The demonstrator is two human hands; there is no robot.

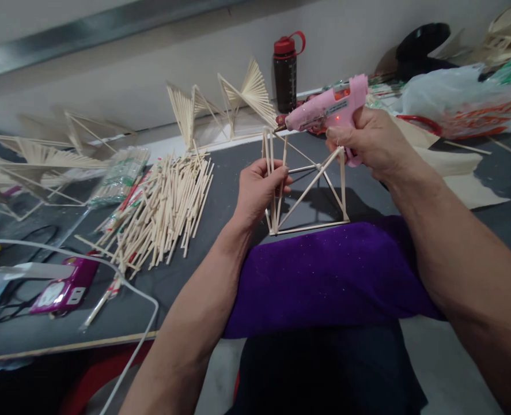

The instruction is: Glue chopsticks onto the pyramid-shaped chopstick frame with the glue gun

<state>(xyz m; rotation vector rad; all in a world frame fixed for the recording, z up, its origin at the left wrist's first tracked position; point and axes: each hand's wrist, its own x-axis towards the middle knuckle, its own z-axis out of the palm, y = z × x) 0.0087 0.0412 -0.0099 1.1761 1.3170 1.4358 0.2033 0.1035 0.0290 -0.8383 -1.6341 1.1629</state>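
My right hand [378, 135] grips a pink hot glue gun [328, 109], its nozzle pointing left at the top of a wooden stick frame [311, 227]. The nozzle tip is close to the frame's upper left corner; whether it touches I cannot tell. My left hand [264, 184] pinches the upright sticks on the frame's left side, a little below that corner. The frame stands on the grey table, at the edge of a purple cloth [324, 276]. Part of the frame's right side lies behind the glue gun and my right hand.
Left of the frame lies a pile of loose wooden sticks [164, 207]. Finished-looking stick structures [242, 98] and a dark bottle [284, 75] with a red lid stand by the wall. A purple device [67, 285] and white cable [138, 288] are at left, plastic bags [458, 104] at right.
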